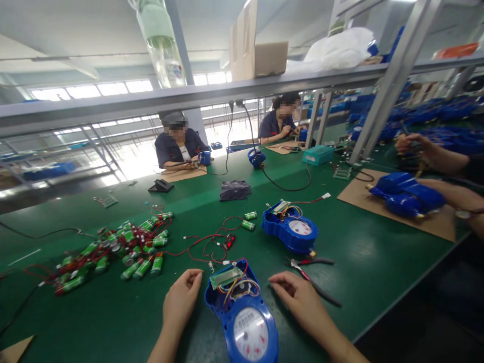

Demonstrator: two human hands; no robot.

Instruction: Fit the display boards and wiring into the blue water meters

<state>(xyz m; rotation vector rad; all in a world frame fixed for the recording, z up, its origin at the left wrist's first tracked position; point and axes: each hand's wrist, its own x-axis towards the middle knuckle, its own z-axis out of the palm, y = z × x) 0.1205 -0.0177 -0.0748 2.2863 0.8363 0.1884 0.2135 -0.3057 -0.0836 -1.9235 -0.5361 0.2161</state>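
Note:
A blue water meter [251,327] lies in front of me, dial facing up. Its upper compartment is uncovered and shows a green circuit board [227,276] and coloured wires. To its left rests my left hand [182,298], fingers loosely bent, with nothing visible in it. My right hand [297,298] is on the other side, fingers lightly curled and holding nothing I can see. Both hands are apart from the meter. Just beyond my right hand lie cutting pliers [317,282] with dark handles. A red-lit small module [229,241] sits among red wires behind the meter.
Green batteries [143,267] with red leads form a pile at left. A second blue meter [291,227] stands behind the pliers. A dark cloth [235,190] and a teal box [317,155] lie farther back. At right, a co-worker's arms reach over a blue meter [406,194] on cardboard.

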